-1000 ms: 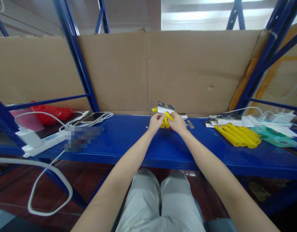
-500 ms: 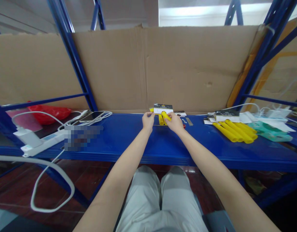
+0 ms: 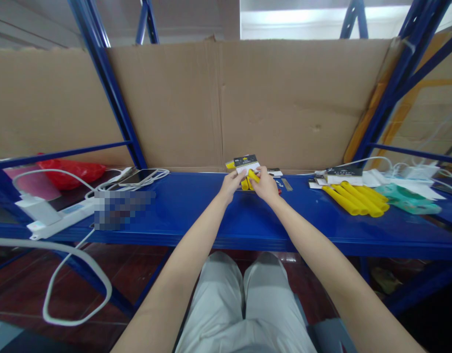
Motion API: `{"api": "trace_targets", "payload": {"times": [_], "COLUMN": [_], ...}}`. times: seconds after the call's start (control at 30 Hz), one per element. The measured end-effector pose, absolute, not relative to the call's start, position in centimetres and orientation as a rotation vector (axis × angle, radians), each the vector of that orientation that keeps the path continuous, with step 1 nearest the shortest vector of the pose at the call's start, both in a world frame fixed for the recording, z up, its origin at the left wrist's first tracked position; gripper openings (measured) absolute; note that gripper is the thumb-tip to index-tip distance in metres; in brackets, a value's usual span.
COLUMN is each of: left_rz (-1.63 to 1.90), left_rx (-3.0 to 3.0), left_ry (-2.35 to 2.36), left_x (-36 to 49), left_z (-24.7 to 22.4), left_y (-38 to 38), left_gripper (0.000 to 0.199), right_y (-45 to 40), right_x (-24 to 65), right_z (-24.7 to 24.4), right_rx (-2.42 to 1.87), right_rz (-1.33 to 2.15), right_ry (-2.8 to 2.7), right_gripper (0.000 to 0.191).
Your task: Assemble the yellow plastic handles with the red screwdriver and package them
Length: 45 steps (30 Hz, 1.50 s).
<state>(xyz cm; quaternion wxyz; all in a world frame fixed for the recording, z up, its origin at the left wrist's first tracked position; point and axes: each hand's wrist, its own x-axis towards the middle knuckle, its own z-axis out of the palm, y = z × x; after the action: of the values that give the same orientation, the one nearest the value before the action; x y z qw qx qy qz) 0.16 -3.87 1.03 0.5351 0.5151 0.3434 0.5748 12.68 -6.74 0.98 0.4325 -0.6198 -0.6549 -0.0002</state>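
At the middle of the blue shelf my right hand (image 3: 267,185) is closed around a yellow tube (image 3: 252,175), its end pointing up and left. My left hand (image 3: 231,186) has its fingers closed at the lower edge of a black-and-white packaging card (image 3: 247,162), which is tilted. Between the hands, below the card, another yellow piece (image 3: 245,184) shows; the fingers partly hide it. A further yellow item (image 3: 230,165) lies behind the left fingers. More printed cards (image 3: 275,172) are just beyond the right hand.
Several yellow tubes (image 3: 354,198) lie on the right beside stacked cards (image 3: 344,175) and a green plastic bag (image 3: 410,200). A white power strip (image 3: 64,218), cables and a red bag (image 3: 73,172) are on the left. A cardboard panel (image 3: 167,108) stands behind the blue shelf (image 3: 189,211).
My left hand has shifted right and closed in on the card. The card has tilted and moved slightly left. My right hand still holds the yellow tube, now nearer the left fingers.
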Motion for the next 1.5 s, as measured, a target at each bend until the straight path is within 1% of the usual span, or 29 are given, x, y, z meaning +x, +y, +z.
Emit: {"api": "trace_targets", "payload": {"times": [0.13,0.2,0.27,0.33,0.37,0.47,0.5,0.6,0.8,0.97,1.1,1.2,1.27,1.4,1.5], "left_rz": [1.268,1.3,1.36,1.408,1.424,1.459,1.466,1.482,1.491,1.497,1.538,1.576,1.613,1.667,1.697], "left_rx": [1.18,1.138,1.088,1.04,1.019,0.994,0.999,1.028,0.898,0.759,0.675,0.647,0.642,0.65,0.647], "left_ry": [0.747,0.734,0.752,0.787,0.809,0.868,0.884,0.95,0.94,0.844,0.842,0.82,0.838,0.883,0.886], "left_x": [0.2,0.1,0.1,0.0,0.0,0.0,0.0,0.0,0.0,-0.2,-0.4,-0.8,-1.2,-1.5,-1.3], "left_z": [1.1,1.3,1.5,1.7,1.8,1.8,1.7,1.5,1.9,2.3,2.1,1.9,1.9,1.7,1.5], "left_y": [-4.1,-4.0,-4.0,-3.9,-3.9,-3.8,-3.7,-3.4,-3.7,-4.0,-3.4,-3.0,-2.8,-2.2,-1.8], "left_gripper": [0.028,0.029,0.028,0.026,0.025,0.023,0.023,0.027,0.043,0.049,0.045,0.042,0.037,0.023,0.029], "right_y": [-6.2,-5.7,-5.4,-5.1,-5.0,-4.9,-4.9,-5.0,-5.5,-5.6,-5.7,-5.9,-6.1,-6.2,-6.2], "right_x": [12.6,12.7,12.7,12.8,12.9,13.2,13.2,13.2,12.8,13.0,12.9,12.9,12.9,12.9,12.8], "right_z": [0.7,0.6,0.6,0.8,1.0,1.5,1.6,1.7,1.7,1.7,1.8,2.0,2.1,2.1,1.9], "right_rx": [-1.401,-1.284,-1.169,-1.098,-1.085,-1.057,-1.034,-0.954,-0.997,-1.016,-0.997,-0.974,-0.941,-0.913,-0.923], "right_rz": [0.081,0.19,0.369,0.57,0.66,0.868,0.929,1.056,1.018,0.982,0.977,0.999,1.011,1.024,1.021], "right_ry": [-1.593,-1.534,-1.444,-1.331,-1.266,-1.095,-1.067,-1.049,-1.053,-1.074,-1.094,-1.112,-1.129,-1.164,-1.176], "right_gripper": [0.054,0.058,0.058,0.052,0.045,0.014,0.006,0.007,0.014,0.022,0.026,0.033,0.036,0.037,0.036]}}
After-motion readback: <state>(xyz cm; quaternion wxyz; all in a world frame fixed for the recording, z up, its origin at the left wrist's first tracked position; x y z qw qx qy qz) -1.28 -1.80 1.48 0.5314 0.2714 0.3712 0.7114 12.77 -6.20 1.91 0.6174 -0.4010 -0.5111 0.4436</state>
